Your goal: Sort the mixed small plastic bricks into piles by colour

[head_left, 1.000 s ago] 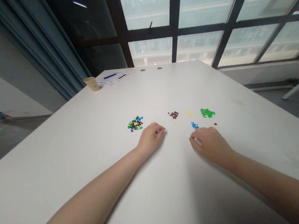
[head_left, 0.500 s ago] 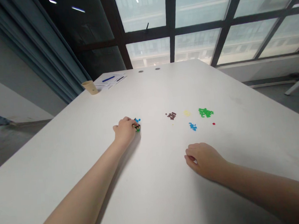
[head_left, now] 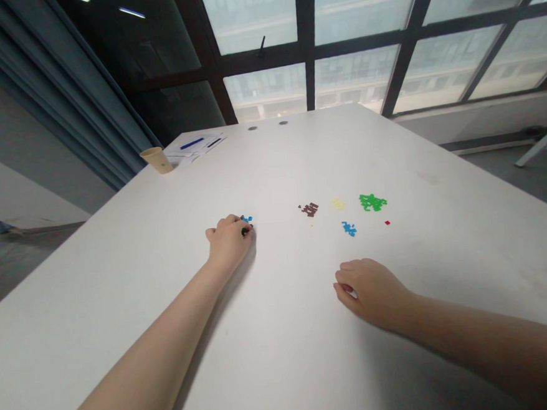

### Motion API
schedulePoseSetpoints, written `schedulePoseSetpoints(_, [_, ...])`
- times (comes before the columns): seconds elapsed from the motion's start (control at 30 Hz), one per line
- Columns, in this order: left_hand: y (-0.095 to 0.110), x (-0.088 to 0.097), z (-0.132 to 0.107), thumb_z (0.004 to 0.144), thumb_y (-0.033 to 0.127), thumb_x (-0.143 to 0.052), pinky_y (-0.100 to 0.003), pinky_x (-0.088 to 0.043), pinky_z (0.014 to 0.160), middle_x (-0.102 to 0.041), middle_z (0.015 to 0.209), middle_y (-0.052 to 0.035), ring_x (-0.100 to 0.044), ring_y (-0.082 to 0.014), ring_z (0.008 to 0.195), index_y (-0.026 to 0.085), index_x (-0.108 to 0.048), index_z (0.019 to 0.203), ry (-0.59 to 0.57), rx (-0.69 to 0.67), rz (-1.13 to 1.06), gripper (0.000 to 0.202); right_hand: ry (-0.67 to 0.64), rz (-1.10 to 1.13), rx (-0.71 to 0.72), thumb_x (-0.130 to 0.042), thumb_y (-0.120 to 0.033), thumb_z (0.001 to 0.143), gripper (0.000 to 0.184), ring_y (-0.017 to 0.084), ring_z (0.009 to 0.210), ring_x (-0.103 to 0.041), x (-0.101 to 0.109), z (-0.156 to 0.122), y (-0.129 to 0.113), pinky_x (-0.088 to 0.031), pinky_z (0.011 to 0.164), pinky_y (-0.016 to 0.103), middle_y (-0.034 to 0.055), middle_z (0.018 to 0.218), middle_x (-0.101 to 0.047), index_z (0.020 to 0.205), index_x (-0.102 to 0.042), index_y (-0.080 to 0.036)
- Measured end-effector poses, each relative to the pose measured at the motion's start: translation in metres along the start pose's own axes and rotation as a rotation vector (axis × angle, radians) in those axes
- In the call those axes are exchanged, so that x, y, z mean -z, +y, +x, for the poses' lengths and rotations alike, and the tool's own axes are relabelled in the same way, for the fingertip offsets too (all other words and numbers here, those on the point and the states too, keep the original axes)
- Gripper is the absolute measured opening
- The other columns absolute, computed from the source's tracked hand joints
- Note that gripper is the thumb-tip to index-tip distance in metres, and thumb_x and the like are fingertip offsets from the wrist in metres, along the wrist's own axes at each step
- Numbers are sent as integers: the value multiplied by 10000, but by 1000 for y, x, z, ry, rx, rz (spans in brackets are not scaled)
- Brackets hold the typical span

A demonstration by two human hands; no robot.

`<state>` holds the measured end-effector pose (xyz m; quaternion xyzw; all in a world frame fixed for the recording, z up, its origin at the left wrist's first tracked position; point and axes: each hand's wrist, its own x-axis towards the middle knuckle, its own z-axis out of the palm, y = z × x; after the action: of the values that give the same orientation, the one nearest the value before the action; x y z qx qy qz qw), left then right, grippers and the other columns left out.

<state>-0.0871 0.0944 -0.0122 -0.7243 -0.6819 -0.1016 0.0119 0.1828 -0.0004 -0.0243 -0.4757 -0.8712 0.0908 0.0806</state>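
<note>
My left hand (head_left: 228, 238) rests on the white table (head_left: 271, 167) with its fingers curled over a small mixed heap of flat coloured pieces (head_left: 247, 219). Blue bits show beyond the fingertips, and dark and greenish bits between the fingers; the rest is covered. My right hand (head_left: 371, 290) lies closer to me, its fingers curled and the thumb near them. Whether anything is in it I cannot make out. Ahead of it lie small groups sorted by colour: brown pieces (head_left: 310, 209), pale yellow pieces (head_left: 338, 204), green pieces (head_left: 373, 202), blue pieces (head_left: 349, 228) and one red piece (head_left: 388, 222).
A tan paper cup (head_left: 157, 160) stands at the table's far left edge. Beside it are papers (head_left: 190, 151) with a blue pen (head_left: 192, 143) on top. A tiny yellow piece (head_left: 311, 226) lies alone below the brown group. Windows rise behind the table.
The fingers of my left hand have drawn further over the mixed heap, so fewer pieces show. My right hand keeps its curled pose. The whole view has shifted slightly.
</note>
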Motion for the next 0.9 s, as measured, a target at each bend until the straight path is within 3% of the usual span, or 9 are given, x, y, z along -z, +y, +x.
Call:
schedulePoseSetpoints(0.2, [2,-3,-1,806,234,-414,-406,-278,762,-587,1001,-75,-463,-255,941,209,-660,781,36,-37,93,248,2,-4,0,-405,-197,784,239,100,552,-363,0,1,0,-193,560,272,-11,582,-497,551,-453,-171])
schedulePoseSetpoints(0.33, [5,-4,-3,829,236,-377,-389,-296,741,-593,1002,-96,-473,-260,944,182,-636,844,67,-66,124,265,-7,-4,2,-401,-197,786,243,99,548,-361,0,0,0,-191,557,274,-13,578,-493,549,-448,-171])
schedulePoseSetpoints(0.53, [9,0,-2,820,239,-379,-364,-345,726,-606,885,-116,-500,-249,865,142,-602,837,122,-120,-15,244,-12,-8,3,-400,-200,787,240,101,548,-366,0,0,1,-190,557,276,-12,584,-501,556,-459,-174])
schedulePoseSetpoints(0.67, [25,3,-7,778,246,-479,-290,-378,674,-583,721,-41,-506,-161,696,160,-576,761,-8,-98,-540,131,-12,-10,4,-407,-201,788,243,102,549,-377,0,0,1,-193,560,277,-9,583,-507,554,-467,-175])
schedulePoseSetpoints(0.8, [54,-3,-25,727,223,-601,-190,-408,599,-603,747,-22,-526,-83,633,141,-583,768,-375,116,-1394,94,-14,-21,7,-412,-207,792,240,104,552,-389,0,0,1,-195,562,277,-5,594,-519,564,-483,-177])
schedulePoseSetpoints(0.9, [70,-7,-40,729,185,-631,-127,-440,575,-622,778,-35,-551,-41,607,112,-598,778,-649,362,-1793,94,-12,-32,3,-408,-202,796,245,106,555,-397,0,0,1,-202,568,272,-5,596,-522,566,-489,-178])
